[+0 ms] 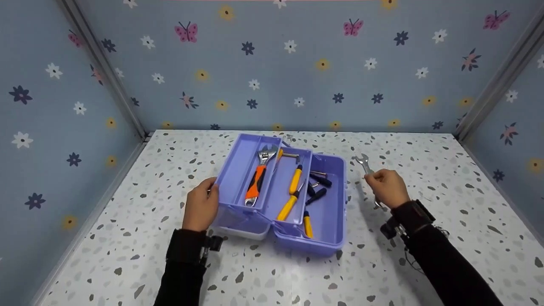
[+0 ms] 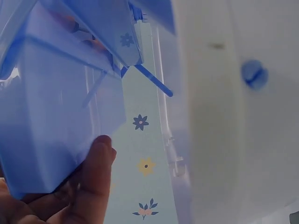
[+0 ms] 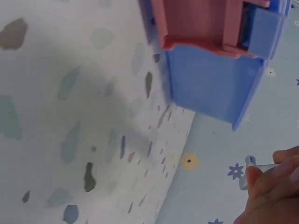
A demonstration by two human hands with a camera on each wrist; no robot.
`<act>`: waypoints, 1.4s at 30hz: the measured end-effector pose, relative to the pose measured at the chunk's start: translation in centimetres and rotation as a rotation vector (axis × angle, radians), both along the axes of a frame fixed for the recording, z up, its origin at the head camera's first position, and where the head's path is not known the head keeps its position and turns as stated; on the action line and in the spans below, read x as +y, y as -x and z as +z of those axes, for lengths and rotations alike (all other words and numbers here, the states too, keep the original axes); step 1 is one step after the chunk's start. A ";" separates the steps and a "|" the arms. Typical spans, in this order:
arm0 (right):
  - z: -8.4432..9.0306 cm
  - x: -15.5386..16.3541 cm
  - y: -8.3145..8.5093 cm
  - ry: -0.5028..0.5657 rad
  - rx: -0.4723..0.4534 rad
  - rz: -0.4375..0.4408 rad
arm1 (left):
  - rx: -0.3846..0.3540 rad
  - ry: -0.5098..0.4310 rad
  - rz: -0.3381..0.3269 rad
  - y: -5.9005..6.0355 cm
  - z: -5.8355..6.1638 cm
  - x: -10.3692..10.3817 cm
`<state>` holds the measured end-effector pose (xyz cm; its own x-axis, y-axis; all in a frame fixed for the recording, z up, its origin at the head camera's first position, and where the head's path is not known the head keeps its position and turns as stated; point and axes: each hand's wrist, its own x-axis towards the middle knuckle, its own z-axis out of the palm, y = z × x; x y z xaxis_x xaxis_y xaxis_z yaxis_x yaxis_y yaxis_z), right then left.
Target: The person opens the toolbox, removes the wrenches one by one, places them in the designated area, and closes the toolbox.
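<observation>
A speckled table [image 1: 425,263] is seen from above. Toward its left side, the left hand [image 1: 201,209] is curled round the left wall of an open lilac plastic toolbox [image 1: 329,229], whose fold-out tray holds an adjustable wrench [image 1: 257,178] and yellow-handled screwdrivers [image 1: 292,193]. Toward the right edge, a small steel spanner [image 1: 364,163] is gripped mid-shaft by the right hand [image 1: 387,188]. The spanner is judged stiff, light and smooth, best held by its shaft.

Showing no readable text, label, brand or number anywhere: none on the purple toolbox [image 1: 331,221], none on the tools lying inside it, none on the wallpaper behind it.
</observation>
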<state>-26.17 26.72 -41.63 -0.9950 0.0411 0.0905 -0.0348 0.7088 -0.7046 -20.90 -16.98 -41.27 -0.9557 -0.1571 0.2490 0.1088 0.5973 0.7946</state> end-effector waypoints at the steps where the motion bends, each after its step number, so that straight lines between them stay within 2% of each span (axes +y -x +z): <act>1: -0.2 0.2 0.1 -0.018 -0.015 0.004 | 0.004 0.003 -0.001 0.0 0.0 0.0; 9: -1.7 1.2 0.5 -0.106 -0.141 0.022 | 0.004 0.000 0.001 0.0 0.0 0.0; 16: -2.2 1.2 0.4 -0.130 -0.222 0.036 | 0.020 -0.004 -0.007 0.0 -0.1 0.2; 25: -2.9 1.2 0.5 -0.161 -0.243 0.045 | 0.010 -0.006 -0.001 0.1 -0.1 0.1; 34: -3.3 1.4 0.7 -0.156 -0.347 0.086 | -0.009 0.003 -0.003 0.3 0.0 0.0; 42: -3.4 1.2 0.5 -0.230 -0.384 0.076 | -0.004 -0.003 -0.003 0.0 0.0 0.1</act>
